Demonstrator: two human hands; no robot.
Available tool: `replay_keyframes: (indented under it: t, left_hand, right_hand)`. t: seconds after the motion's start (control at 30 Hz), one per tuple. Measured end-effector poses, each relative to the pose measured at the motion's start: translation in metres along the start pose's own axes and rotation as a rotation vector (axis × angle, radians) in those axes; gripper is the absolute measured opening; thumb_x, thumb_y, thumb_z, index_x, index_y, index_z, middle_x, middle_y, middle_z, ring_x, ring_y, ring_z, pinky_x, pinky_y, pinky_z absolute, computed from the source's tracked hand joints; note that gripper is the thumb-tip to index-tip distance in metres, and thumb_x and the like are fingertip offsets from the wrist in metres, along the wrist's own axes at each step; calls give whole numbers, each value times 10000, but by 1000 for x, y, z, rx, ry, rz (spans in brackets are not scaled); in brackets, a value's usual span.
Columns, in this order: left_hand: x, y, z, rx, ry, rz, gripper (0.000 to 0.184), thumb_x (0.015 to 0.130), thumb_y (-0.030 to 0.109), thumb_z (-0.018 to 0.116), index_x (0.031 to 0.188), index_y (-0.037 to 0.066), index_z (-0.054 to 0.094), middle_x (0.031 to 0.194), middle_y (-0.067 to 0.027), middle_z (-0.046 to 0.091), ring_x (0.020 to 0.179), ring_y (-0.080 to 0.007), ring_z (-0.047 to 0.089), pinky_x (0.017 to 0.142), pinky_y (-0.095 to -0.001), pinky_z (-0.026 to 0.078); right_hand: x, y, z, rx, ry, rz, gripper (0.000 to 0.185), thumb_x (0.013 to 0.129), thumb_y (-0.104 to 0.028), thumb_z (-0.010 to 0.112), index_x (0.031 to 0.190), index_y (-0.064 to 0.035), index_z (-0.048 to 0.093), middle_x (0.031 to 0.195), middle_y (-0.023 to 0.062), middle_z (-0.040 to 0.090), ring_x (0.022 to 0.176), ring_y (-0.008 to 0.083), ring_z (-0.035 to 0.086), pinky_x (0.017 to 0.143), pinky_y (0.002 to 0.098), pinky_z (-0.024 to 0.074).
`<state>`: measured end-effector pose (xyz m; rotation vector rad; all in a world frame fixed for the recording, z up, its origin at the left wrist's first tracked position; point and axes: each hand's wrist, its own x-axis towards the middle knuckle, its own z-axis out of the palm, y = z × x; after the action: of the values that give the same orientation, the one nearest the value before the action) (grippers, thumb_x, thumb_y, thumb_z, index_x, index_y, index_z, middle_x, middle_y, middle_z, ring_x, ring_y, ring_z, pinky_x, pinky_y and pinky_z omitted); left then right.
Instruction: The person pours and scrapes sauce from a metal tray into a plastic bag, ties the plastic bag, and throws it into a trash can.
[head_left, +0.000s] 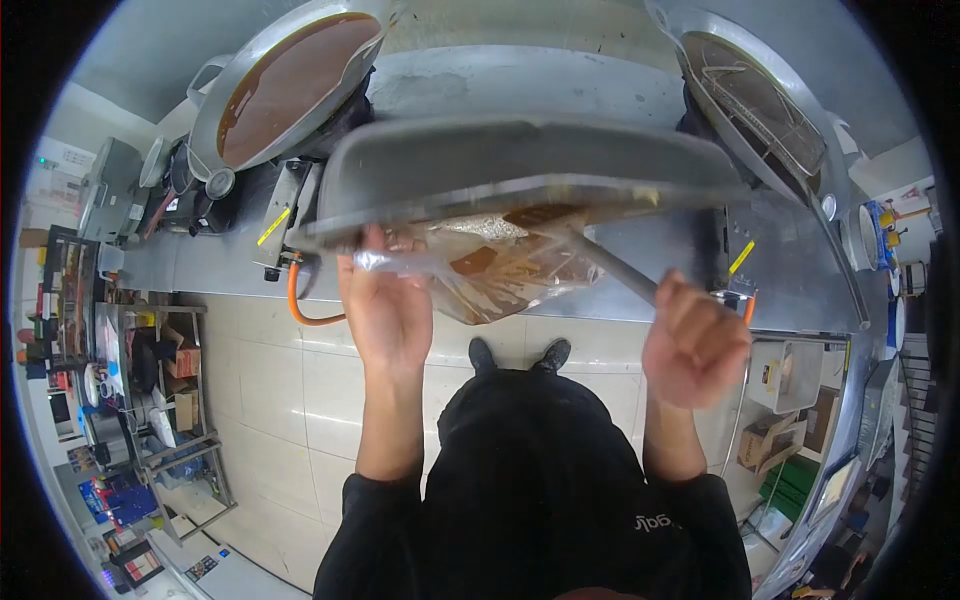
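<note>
A large metal tray [520,155] is tilted on edge above the counter, blurred by motion. Beneath its lower rim hangs a clear plastic bag [500,295] with brownish food inside. My left hand [392,310] is closed at the tray's left lower rim, with a fold of the bag across its fingers; the fingertips are partly hidden. In my right hand [695,345], fingers are wrapped round the grey handle of a spatula [622,268]. The spatula's dark slotted head is at the tray's lower rim, over the bag.
A wide pan of reddish-brown liquid [300,85] stands at the back left. Another pan [700,55], with a wire strainer [765,115] in it, stands at the back right. Orange hoses [296,295] hang by the steel counter's front edge. Shelves [165,370] line the left side.
</note>
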<state>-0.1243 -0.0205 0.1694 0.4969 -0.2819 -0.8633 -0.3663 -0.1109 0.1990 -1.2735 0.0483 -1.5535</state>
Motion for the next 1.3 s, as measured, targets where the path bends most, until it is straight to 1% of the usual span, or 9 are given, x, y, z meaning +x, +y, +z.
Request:
replay_keyframes:
  t: [0.07,0.17,0.33,0.57,0.73,0.93,1.03,1.1,1.3]
  left_hand:
    - [-12,7,2,20,-40,-1,245,961,211,532,1155,65,559,1082,-69,625,1006,-198,576,929,-360,446]
    - [-35,7,-20,-97,-110,-62,347,978,281,489,1259,80,525,1283,-110,556,1180,-259,519,1042,-440,392]
    - [-39,5,-26,-132,-126,-56,287,977,255,486,1207,85,501,1212,-95,553,1110,-234,531,976,-415,422]
    - [-25,0,-15,-60,-120,4,205,976,219,483,1135,92,468,1113,-74,550,1013,-200,548,884,-379,464]
    - [-30,-2,-5,-10,-133,26,151,974,194,480,1084,97,444,1042,-59,547,944,-176,560,819,-353,494]
    - [-37,-7,2,41,-142,43,99,973,163,477,1022,103,416,956,-41,544,861,-147,575,740,-322,531]
    - [-40,-11,3,62,-135,50,88,973,152,473,1000,105,405,928,-35,541,834,-138,579,716,-312,543]
    - [-40,-11,6,70,-114,48,83,974,152,467,997,107,402,928,-36,539,835,-139,579,718,-311,543]
    - [-39,-6,12,97,-38,45,68,978,150,449,990,111,395,928,-38,531,841,-141,576,726,-308,543]
  right_hand:
    - [0,-13,1,-1,23,-8,445,983,-354,473,624,-128,338,534,-14,285,498,151,270,605,345,275]
    - [0,-31,-1,-2,52,8,459,1009,-384,408,626,-142,331,526,-17,294,495,133,264,606,333,283]
    - [3,-52,-3,6,16,24,460,1040,-389,313,633,-176,298,529,-33,276,508,113,244,587,302,255]
    - [1,-84,5,85,99,-9,475,1038,-386,336,608,-188,303,502,-30,271,492,111,224,571,294,239]
    - [11,-103,11,190,202,-70,527,996,-494,397,582,-182,299,497,-11,246,496,117,223,608,294,261]
    - [0,-92,1,72,223,51,532,987,-528,374,600,-176,276,494,-24,256,496,113,211,561,282,259]
    - [-28,-70,-12,31,236,134,511,992,-536,337,687,-141,448,582,5,436,547,121,403,607,277,382]
    - [-59,-67,-18,185,515,371,456,978,-522,401,913,-90,532,782,50,556,733,162,521,731,318,446]
    - [-107,-25,-34,39,540,512,475,972,-514,428,845,-71,545,745,49,561,687,149,518,669,302,427]
